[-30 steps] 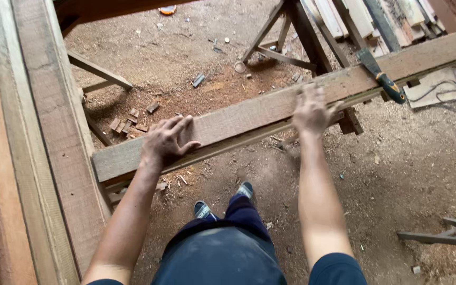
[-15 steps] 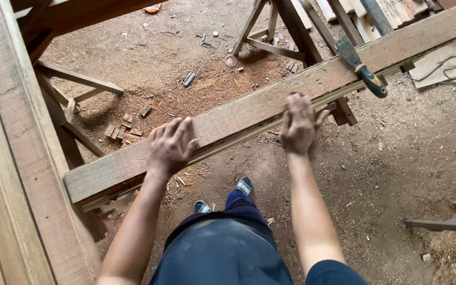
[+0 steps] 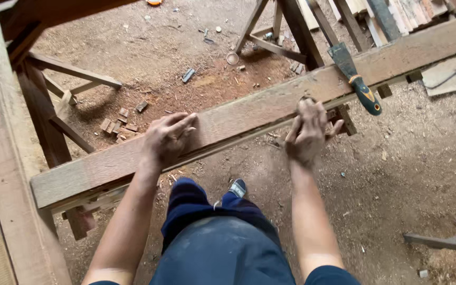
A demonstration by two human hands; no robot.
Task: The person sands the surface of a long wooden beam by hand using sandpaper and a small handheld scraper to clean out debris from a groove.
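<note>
Sawdust floor (image 3: 407, 174) below. Long plank (image 3: 238, 119) lies across trestles, before me. My left hand (image 3: 167, 138) flat on top, grasping nothing; right hand (image 3: 307, 129) fingers curled over near edge. I'd keep pressure even, clear of putty knife (image 3: 355, 79).

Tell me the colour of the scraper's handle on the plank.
Blue with an orange band on the scraper, seen in the head view.

Both bare forearms are reaching forward, well apart. The left hand (image 3: 165, 138) is lying palm down, fingers stretched and slightly spread. The right hand (image 3: 307, 132) is arching at the wrist, fingers curling downward, thumb sticking out to the right.
</note>
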